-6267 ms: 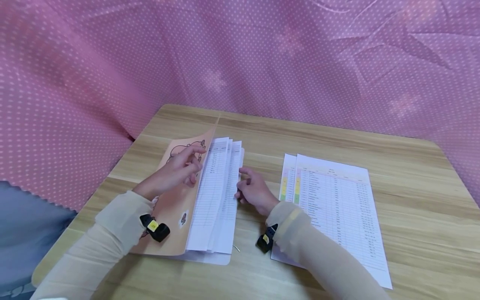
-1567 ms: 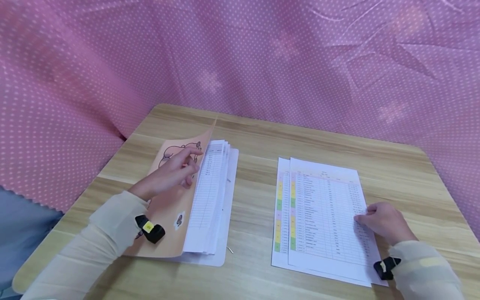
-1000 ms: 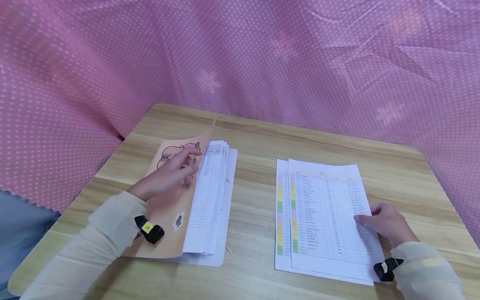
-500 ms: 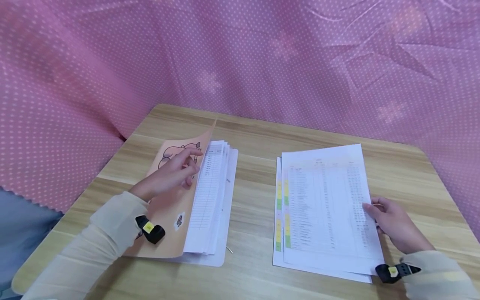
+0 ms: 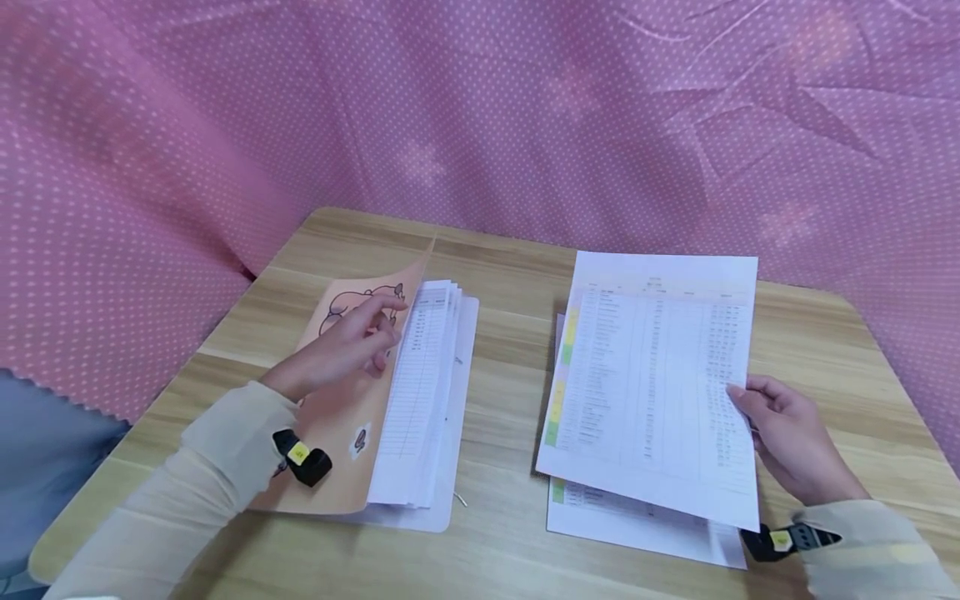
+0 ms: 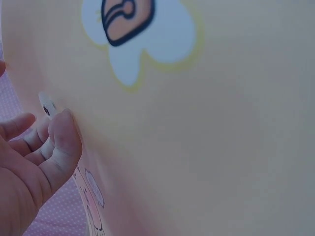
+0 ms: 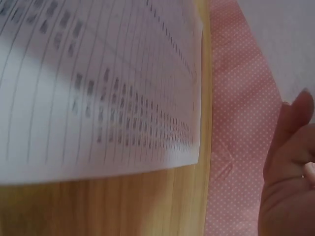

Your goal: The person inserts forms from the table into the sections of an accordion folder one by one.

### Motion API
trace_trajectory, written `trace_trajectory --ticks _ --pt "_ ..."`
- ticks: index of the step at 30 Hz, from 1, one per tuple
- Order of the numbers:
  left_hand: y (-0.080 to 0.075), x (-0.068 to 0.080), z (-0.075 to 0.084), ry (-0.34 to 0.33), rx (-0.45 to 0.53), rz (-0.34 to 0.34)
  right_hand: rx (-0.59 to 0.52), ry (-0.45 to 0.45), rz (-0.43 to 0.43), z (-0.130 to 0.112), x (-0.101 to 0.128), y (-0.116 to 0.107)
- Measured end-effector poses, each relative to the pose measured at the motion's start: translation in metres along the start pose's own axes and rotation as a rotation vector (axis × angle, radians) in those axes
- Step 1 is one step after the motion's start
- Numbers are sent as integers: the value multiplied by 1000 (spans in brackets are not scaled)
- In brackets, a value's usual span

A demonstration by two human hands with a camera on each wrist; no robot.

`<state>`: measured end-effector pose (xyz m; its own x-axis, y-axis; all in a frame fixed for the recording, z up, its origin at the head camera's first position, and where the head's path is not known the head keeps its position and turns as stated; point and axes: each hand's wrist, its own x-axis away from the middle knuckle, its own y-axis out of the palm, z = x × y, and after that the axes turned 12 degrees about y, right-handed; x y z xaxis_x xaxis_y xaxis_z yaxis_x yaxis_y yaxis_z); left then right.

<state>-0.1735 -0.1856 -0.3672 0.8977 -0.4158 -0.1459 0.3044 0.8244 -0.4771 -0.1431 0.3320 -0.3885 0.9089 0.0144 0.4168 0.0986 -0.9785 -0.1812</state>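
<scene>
An orange folder (image 5: 337, 487) with cartoon drawings lies at the left, its cover raised at a slant. Against the outside of that cover rests my left hand (image 5: 341, 346), index finger extended towards the edge; in the left wrist view the hand (image 6: 34, 162) has its thumb near the cover's surface. White printed sheets (image 5: 408, 417) show inside the folder. My right hand (image 5: 798, 437) pinches a printed sheet of paper (image 5: 648, 392) by its right edge, thumb on top. This sheet is lifted and tilted, partly covering another printed sheet (image 5: 630, 521) flat on the table.
A wooden table (image 5: 502, 400) bears everything. Between folder and loose sheet lies a small thin metallic piece (image 5: 461, 500). Pink dotted cloth (image 5: 480, 125) hangs behind the table and along its left side.
My right hand has gone from beside the folder to the loose sheets, gripped the top one and raised it off the sheet beneath. My left hand stays at the cover.
</scene>
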Motion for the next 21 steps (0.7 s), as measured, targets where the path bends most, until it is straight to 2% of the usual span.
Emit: trace_trajectory --ticks 4,12,21 --pt "0 -1 0 0 2 2 -98 12 -24 -4 1 7" --pt "0 -1 1 -1 0 -3 -130 18 -71 -8 -5 30" --pt "-1 -1 0 2 -5 -2 -169 42 -134 -16 -13 66"
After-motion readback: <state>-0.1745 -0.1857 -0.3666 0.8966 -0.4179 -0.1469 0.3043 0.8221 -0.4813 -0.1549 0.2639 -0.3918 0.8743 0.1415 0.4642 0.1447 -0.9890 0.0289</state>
